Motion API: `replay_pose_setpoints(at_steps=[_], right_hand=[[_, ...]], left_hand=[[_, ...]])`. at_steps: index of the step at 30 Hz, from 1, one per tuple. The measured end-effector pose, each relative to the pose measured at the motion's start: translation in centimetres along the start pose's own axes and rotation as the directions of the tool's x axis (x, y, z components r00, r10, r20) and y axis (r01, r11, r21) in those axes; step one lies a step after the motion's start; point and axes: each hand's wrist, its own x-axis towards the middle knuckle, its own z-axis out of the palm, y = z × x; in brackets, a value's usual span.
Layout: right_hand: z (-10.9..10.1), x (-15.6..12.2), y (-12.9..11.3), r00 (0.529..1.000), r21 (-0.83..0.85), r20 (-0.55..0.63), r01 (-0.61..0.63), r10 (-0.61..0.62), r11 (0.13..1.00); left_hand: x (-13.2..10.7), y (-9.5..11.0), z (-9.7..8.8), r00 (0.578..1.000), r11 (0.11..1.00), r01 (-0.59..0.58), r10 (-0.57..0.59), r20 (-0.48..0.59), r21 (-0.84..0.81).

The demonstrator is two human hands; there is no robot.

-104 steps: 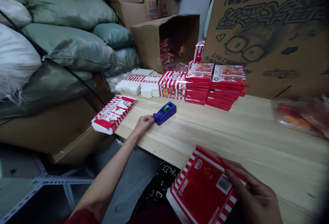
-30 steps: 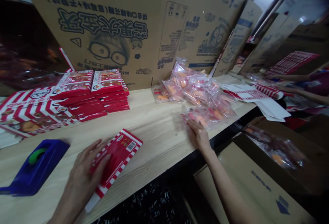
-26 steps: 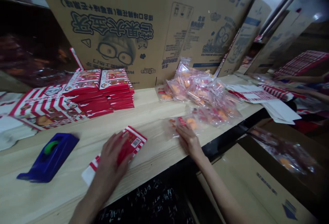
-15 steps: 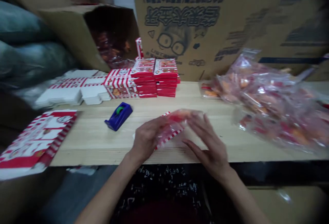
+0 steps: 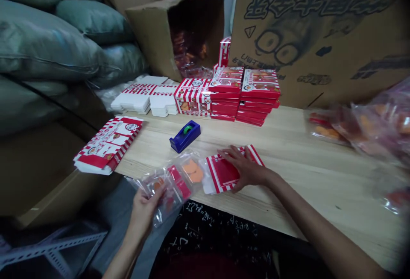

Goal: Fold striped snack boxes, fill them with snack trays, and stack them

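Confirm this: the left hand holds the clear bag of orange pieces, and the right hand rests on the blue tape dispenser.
Not right: in the head view the right hand rests on a flat red-and-white striped carton, not the blue tape dispenser, which stands apart. The left hand does hold the clear bag.

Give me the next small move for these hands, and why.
Probably bring the clear snack bag held in the left hand over to the red-and-white striped carton: the right hand is pinning that carton on the wooden table, right beside the bag.
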Motion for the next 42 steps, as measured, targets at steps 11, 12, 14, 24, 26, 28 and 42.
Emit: replay_pose_setpoints(at_steps=[11, 12, 14, 24, 26, 28, 42], right_hand=[[3.1, -3.0, -0.5, 0.989, 0.062, -0.147, 0.002, 0.008, 0.998], [3.4, -3.2, -0.5, 0.986, 0.061, -0.166, -0.003, 0.013, 0.998], [3.9, -3.6, -0.6, 0.979, 0.058, -0.201, -0.02, 0.031, 0.998], [4.8, -4.7, -1.8, 0.965, 0.052, -0.25, -0.073, 0.084, 0.996], [5.1, -4.8, -1.9, 0.959, 0.046, -0.272, -0.071, 0.081, 0.996], [5.4, -4.9, -2.0, 0.951, 0.031, -0.299, -0.068, 0.075, 0.997], [5.7, -4.9, -1.3, 0.926, 0.063, -0.346, -0.136, 0.15, 0.989]], left_hand=[[3.8, 1.2, -0.6, 0.771, 0.977, 0.06, -0.177, 0.612, 0.206], [4.1, 1.4, -0.6, 0.739, 0.973, 0.053, -0.191, 0.646, 0.227], [4.4, 1.8, -0.7, 0.697, 0.963, 0.046, -0.221, 0.682, 0.265], [7.3, 3.7, 0.2, 0.523, 0.913, -0.032, -0.331, 0.785, 0.406], [7.2, 4.3, 0.7, 0.519, 0.91, -0.053, -0.326, 0.79, 0.41], [6.7, 4.3, 1.4, 0.554, 0.914, -0.067, -0.3, 0.776, 0.401], [7.4, 5.1, 1.3, 0.846, 0.954, -0.007, -0.155, 0.51, 0.3]])
